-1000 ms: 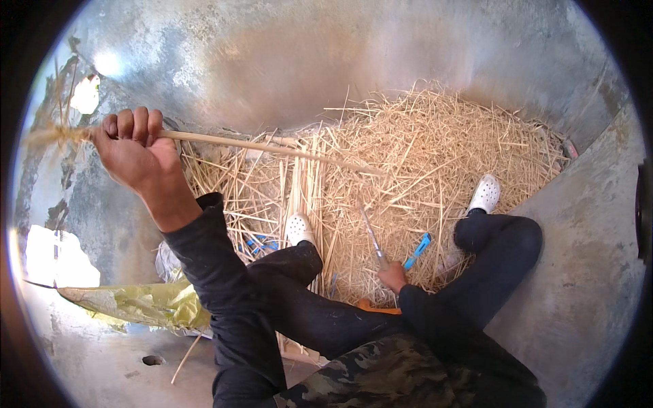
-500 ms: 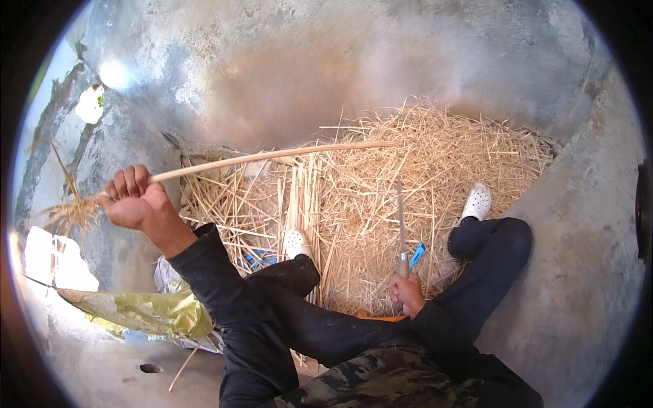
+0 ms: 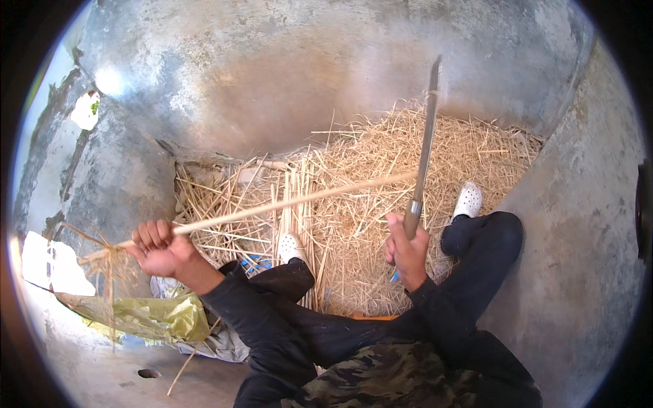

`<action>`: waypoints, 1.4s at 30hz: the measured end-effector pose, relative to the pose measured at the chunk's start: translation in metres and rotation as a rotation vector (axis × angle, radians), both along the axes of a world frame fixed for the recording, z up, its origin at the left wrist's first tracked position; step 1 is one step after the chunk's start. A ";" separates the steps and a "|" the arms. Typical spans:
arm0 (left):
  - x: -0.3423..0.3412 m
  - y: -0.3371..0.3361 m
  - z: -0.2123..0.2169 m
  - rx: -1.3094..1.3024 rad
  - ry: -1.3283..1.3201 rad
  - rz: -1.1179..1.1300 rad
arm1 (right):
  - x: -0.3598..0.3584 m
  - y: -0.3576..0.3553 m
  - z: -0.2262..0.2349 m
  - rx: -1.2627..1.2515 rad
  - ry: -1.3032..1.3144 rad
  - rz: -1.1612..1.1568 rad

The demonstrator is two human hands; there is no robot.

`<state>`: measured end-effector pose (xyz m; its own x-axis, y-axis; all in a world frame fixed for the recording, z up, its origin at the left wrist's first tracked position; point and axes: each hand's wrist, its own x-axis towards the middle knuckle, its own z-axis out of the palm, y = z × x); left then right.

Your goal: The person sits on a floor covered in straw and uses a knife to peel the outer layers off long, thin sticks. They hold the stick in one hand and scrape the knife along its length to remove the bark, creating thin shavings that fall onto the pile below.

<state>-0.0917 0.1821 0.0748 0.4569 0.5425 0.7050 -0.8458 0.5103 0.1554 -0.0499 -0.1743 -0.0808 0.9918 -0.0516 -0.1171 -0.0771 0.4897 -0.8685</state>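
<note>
My left hand (image 3: 165, 249) is closed around the thick end of a long pale stalk (image 3: 292, 201), where dry root-like fibres (image 3: 107, 255) stick out past the fist. The stalk slants up to the right over the straw. My right hand (image 3: 409, 255) grips the handle of a long knife (image 3: 426, 143) with a straight steel blade and a metal collar. The blade points up and away from me, and the stalk's thin far end meets or passes close by it. Whether they touch I cannot tell.
Loose straw chips (image 3: 381, 231) cover the floor between my feet, in white clogs (image 3: 291, 247). Several longer pale stalks (image 3: 292, 183) lie left of the middle. A yellowish plastic sheet (image 3: 156, 316) lies at left. Grey walls (image 3: 272, 81) enclose the spot. Something orange (image 3: 374, 316) shows beneath my legs.
The knife has risen from low over the straw, its tip now in front of the wall. My left hand has moved right and down, and the stalk now slopes more steeply.
</note>
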 end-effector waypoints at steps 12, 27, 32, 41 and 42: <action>-0.035 -0.053 -0.016 -0.121 0.118 0.193 | 0.037 0.055 0.024 0.508 0.001 0.016; 0.157 -0.070 -0.235 0.141 0.687 0.503 | -0.005 0.051 -0.167 -0.305 0.384 0.499; 0.184 -0.072 -0.258 0.070 0.615 0.659 | -0.004 0.044 -0.226 -0.721 0.156 0.449; 0.192 -0.059 -0.217 0.038 0.667 0.596 | 0.003 0.051 -0.207 -0.440 0.453 0.535; 0.195 -0.060 -0.224 0.023 0.679 0.563 | 0.005 0.058 -0.196 -0.425 0.465 0.571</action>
<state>0.1033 0.1222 -0.1487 0.4502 0.8023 0.3920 -0.6923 0.0363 0.7207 -0.0451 -0.1163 -0.2772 0.7349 0.3103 -0.6030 -0.6078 -0.0930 -0.7886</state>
